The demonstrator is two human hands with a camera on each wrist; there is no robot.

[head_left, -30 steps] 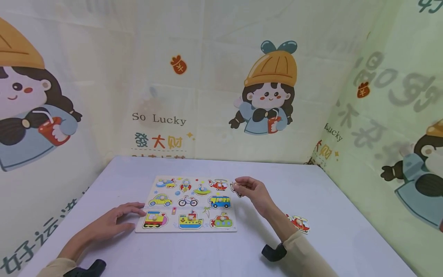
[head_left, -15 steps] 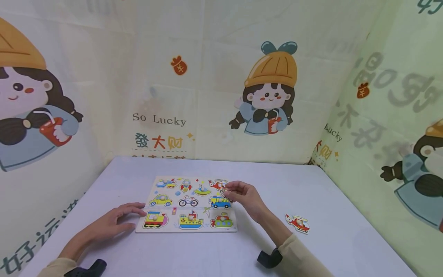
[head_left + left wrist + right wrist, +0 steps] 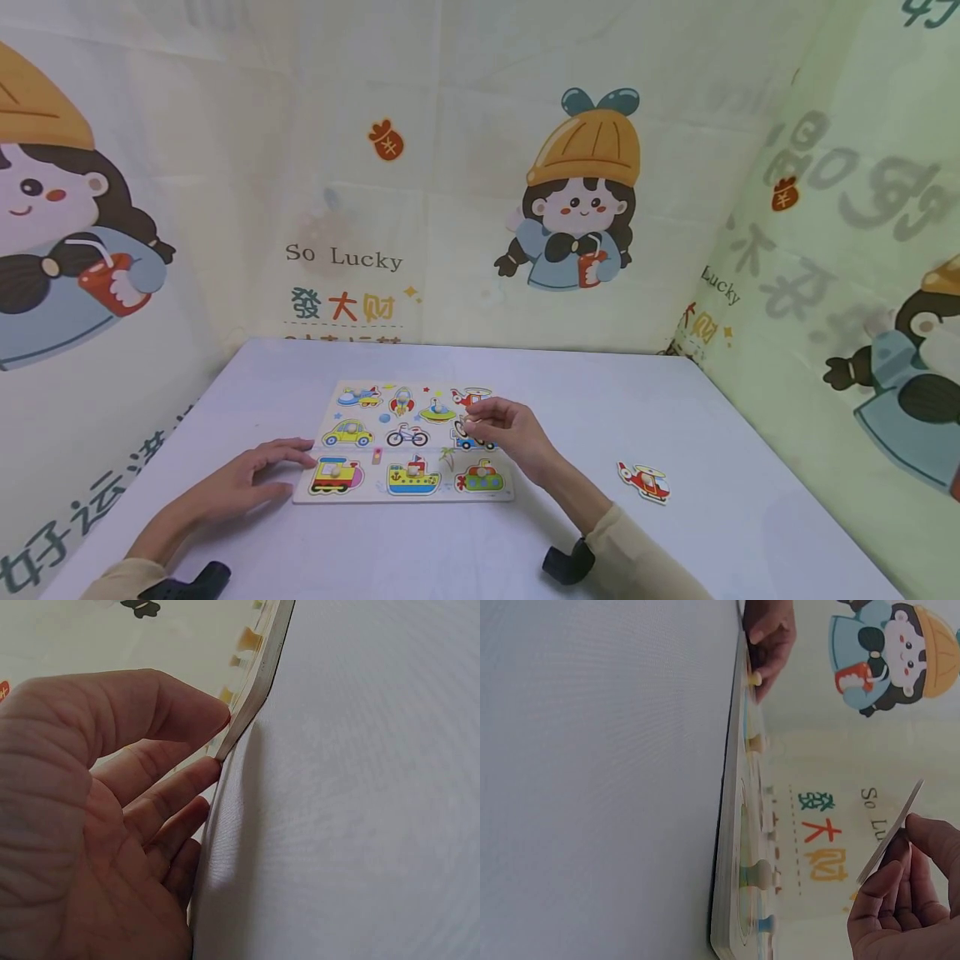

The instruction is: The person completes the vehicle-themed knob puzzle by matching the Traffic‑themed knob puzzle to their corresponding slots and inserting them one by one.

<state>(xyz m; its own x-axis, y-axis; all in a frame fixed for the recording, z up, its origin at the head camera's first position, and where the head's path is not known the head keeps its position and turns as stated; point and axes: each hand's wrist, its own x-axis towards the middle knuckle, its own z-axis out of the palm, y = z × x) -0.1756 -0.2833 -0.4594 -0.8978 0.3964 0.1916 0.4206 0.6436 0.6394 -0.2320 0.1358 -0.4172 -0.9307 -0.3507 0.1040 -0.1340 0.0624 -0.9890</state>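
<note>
My right hand (image 3: 510, 433) pinches a thin flat puzzle piece (image 3: 891, 834) between thumb and fingers, over the right part of a wooden knob puzzle board (image 3: 375, 497). In the right wrist view the piece is edge-on and clear above the board. The hand hides part of the bus (image 3: 476, 444) and the helicopter picture (image 3: 467, 397) in the head view. My left hand (image 3: 236, 479) lies on the table with relaxed fingers, fingertips touching the board's left edge. The bicycle picture (image 3: 407, 435) is in the board's middle row.
A loose red helicopter piece (image 3: 645, 483) lies on the white table (image 3: 720, 433), right of my right forearm. Knobs such as the green one (image 3: 756, 874) stand up from the board. Printed cloth walls (image 3: 450, 208) enclose the back and sides.
My right hand has moved left with the puzzle piece, from beside the board's right edge to over the bus. My left hand, the board and the loose helicopter piece have stayed put.
</note>
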